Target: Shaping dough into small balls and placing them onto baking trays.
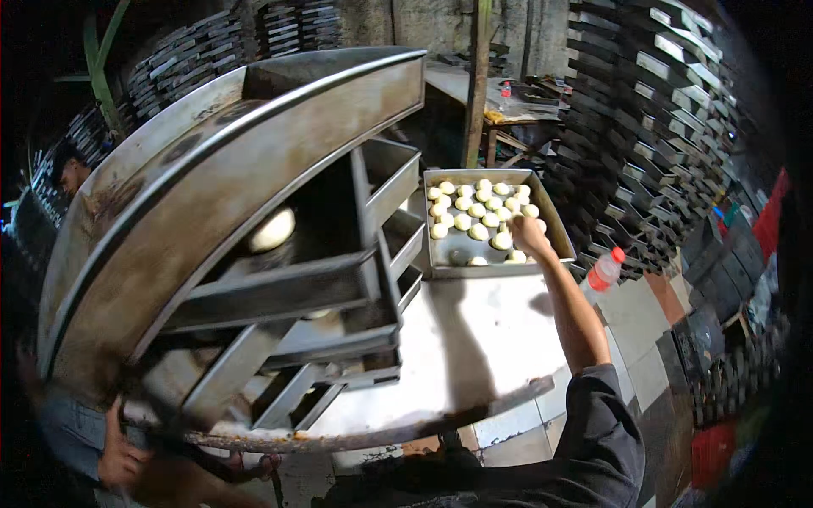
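My right hand reaches far out over a grey metal tray at the back of the steel table. The tray carries several pale round dough balls. The fingers are curled at the tray's right front corner, and a pale bit of dough shows at them. My left hand is low at the left, fingers curled beside the rusty front rim of the table. Its grip is dim and unclear.
A tall stack of empty metal trays looms close on the left, one dough ball inside it. Dark baking tins are piled at the right and back. A red-capped plastic bottle stands beside the table. Another person is at far left.
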Motion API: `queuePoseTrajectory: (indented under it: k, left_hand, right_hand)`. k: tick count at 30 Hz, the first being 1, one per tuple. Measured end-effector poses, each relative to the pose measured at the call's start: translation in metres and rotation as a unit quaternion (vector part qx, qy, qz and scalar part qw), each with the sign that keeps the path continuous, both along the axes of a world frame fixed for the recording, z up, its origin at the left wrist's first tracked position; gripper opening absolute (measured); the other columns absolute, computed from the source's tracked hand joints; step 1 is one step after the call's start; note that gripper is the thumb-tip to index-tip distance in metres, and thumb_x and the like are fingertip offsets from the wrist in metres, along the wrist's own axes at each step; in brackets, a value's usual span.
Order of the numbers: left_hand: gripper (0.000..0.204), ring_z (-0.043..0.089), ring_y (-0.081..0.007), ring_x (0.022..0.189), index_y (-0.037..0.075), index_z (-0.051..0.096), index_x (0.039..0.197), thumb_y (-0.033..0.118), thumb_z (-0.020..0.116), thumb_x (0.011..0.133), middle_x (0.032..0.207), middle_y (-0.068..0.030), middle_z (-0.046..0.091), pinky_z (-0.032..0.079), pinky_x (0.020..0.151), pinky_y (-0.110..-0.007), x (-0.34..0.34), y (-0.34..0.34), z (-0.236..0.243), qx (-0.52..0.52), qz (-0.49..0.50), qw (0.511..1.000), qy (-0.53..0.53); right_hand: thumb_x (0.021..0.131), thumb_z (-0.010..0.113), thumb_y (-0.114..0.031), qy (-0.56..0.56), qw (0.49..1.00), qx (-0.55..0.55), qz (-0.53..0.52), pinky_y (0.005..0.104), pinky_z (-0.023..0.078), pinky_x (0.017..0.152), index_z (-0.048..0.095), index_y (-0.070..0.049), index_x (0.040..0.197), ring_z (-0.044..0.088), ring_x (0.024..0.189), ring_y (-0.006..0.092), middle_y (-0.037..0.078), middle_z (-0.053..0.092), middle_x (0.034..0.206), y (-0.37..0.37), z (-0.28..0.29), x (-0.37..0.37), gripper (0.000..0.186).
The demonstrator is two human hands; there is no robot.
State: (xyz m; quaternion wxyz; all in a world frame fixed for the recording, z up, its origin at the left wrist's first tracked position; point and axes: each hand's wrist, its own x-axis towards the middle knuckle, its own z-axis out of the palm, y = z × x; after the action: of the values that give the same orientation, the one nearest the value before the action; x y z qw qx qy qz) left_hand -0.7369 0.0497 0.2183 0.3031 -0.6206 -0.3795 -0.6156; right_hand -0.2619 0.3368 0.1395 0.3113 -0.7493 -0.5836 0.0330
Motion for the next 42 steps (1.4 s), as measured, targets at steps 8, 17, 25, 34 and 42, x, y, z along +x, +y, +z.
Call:
queuePoseTrajectory:
  k: [8, 17, 25, 34, 42]
  left_hand:
    - [0.046, 0.051, -0.0307, 0.103, -0.004, 0.047, 0.116, 0.034, 0.041, 0.090, 0.115, -0.0201, 0.049, 0.043, 0.085, -0.043, -0.027, -0.086, -0.219, -0.289, 0.182, 0.814, -0.470]
    - [0.039, 0.054, -0.0278, 0.098, -0.003, 0.047, 0.111, 0.029, 0.038, 0.091, 0.102, -0.0179, 0.056, 0.040, 0.088, -0.038, 0.061, -0.072, -0.128, -0.407, -0.240, 0.674, -0.568]
    - [0.046, 0.049, -0.0232, 0.103, 0.004, 0.038, 0.120, 0.039, 0.040, 0.090, 0.116, -0.0115, 0.049, 0.042, 0.089, -0.039, 0.026, -0.151, -0.165, -0.368, -0.515, 0.362, -0.684]
    - [0.028, 0.053, -0.0134, 0.071, 0.002, 0.050, 0.109, 0.021, 0.038, 0.092, 0.083, -0.0041, 0.056, 0.044, 0.062, -0.026, -0.030, -0.205, -0.240, -0.185, -0.131, 0.647, -0.728]
    - [0.026, 0.055, -0.0203, 0.090, 0.000, 0.047, 0.109, 0.012, 0.051, 0.086, 0.101, -0.0106, 0.055, 0.046, 0.079, -0.033, -0.160, -0.183, -0.185, -0.147, -0.230, 0.526, -0.806]
  right_hand:
    - [0.080, 0.039, -0.016, -0.199, 0.955, -0.187, 0.113, 0.0434, 0.046, 0.078, 0.060, 0.001, 0.091, 0.058, 0.089, 0.0351, 0.023, 0.060, 0.092, 0.120, -0.136, 0.052, 0.029]
    - [0.062, 0.059, 0.005, -0.004, 0.946, 0.009, 0.325, 0.0307, 0.042, 0.054, 0.053, 0.000, 0.075, 0.050, 0.055, 0.0230, 0.013, 0.051, 0.060, -0.051, -0.024, -0.056, 0.016]
    - [0.073, 0.063, -0.018, -0.043, 0.592, -0.077, 0.801, 0.0377, 0.041, 0.083, 0.061, -0.005, 0.092, 0.052, 0.095, 0.0287, 0.016, 0.059, 0.092, -0.344, -0.011, -0.313, 0.023]
    - [0.082, 0.051, -0.003, 0.298, 0.665, 0.163, 0.665, 0.0317, 0.045, 0.068, 0.053, 0.004, 0.082, 0.055, 0.077, 0.0246, 0.016, 0.056, 0.083, -0.403, -0.006, -0.515, 0.007]
    - [0.080, 0.056, -0.022, 0.162, 0.881, -0.039, 0.443, 0.0399, 0.032, 0.094, 0.032, 0.003, 0.124, 0.039, 0.111, 0.0387, 0.027, 0.041, 0.117, -0.186, -0.094, -0.727, 0.056]
